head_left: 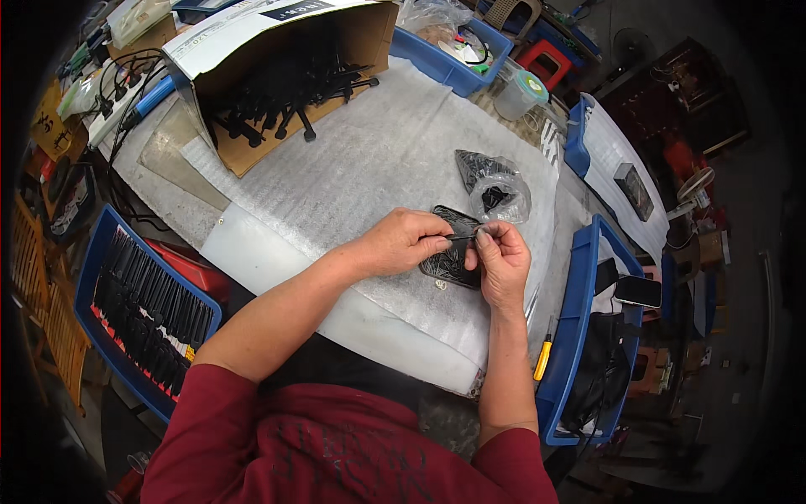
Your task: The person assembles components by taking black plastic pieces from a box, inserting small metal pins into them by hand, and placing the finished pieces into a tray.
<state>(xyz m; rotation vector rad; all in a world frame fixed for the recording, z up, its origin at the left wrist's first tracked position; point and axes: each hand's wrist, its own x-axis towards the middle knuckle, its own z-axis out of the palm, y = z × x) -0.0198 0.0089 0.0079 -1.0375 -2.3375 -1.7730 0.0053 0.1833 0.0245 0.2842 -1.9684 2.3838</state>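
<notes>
My left hand (pixel 411 241) and my right hand (pixel 502 260) meet over the middle of the worktable, both with fingers pinched. Between the fingertips runs a small thin dark part (pixel 461 237), too small to name. Directly below is a black tray (pixel 433 265) holding many small shiny pin-like pieces, partly hidden by my hands. A tiny pale piece (pixel 441 285) lies by the tray's near edge. Just beyond my right hand sits an open clear plastic bag (pixel 510 198) with small black parts in it.
A cardboard box (pixel 220 151) of black stemmed parts lies open at the far left. Blue bins stand left (pixel 107 220), right (pixel 579 277) and at the back (pixel 437 65). A yellow-handled screwdriver (pixel 544 357) lies near the right bin; a lidded clear tub (pixel 516 97) stands behind.
</notes>
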